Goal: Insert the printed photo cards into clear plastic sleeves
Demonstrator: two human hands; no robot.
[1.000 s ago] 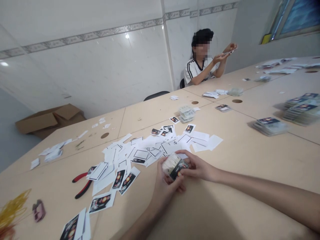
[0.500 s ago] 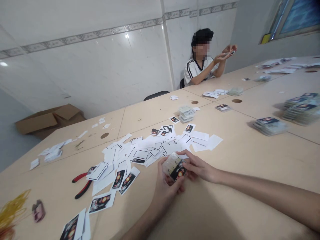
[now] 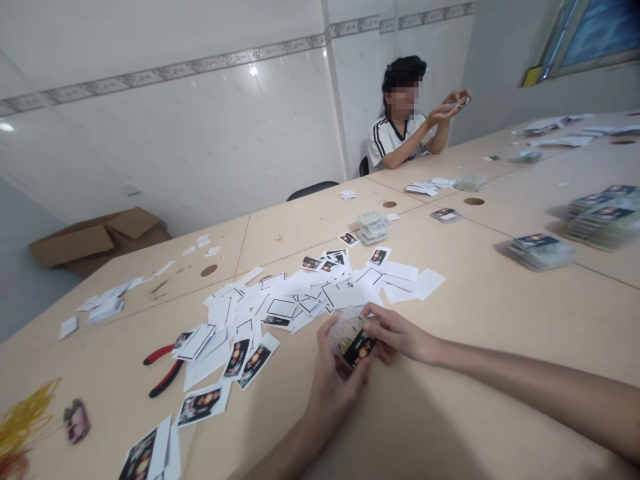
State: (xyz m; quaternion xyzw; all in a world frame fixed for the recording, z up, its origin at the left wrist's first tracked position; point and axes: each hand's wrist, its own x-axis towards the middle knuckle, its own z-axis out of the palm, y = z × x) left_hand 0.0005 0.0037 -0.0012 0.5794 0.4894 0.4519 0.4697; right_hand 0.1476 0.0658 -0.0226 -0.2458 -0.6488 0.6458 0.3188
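A clear plastic case (image 3: 349, 331) with a black printed card across its lower part is held up just over the table. My left hand (image 3: 336, 373) wraps round its left and lower side, the thumb along the bottom edge. On the other side, my right hand (image 3: 395, 335) grips the case's right edge, its index finger near the top corner. Small pale items show inside the case, too blurred to name. Just beyond my hands spreads a heap of white paper cards (image 3: 300, 293), some with black frames. Printed cards (image 3: 257, 360) lie at the heap's left end.
Red-handled pliers (image 3: 167, 373) lie partly under cards. At the lower left are yellow rubber bands (image 3: 30, 420) and a small pink object (image 3: 77, 421). Stacked cases (image 3: 540, 252) stand right, another stack (image 3: 373, 227) behind the heap. A co-worker (image 3: 405, 133) sits across the table; a cardboard box (image 3: 100, 240) is far left.
The case has tilted slightly and shifted a little to the right and down in my hands. Both hands keep their hold, and things on the table look unchanged.
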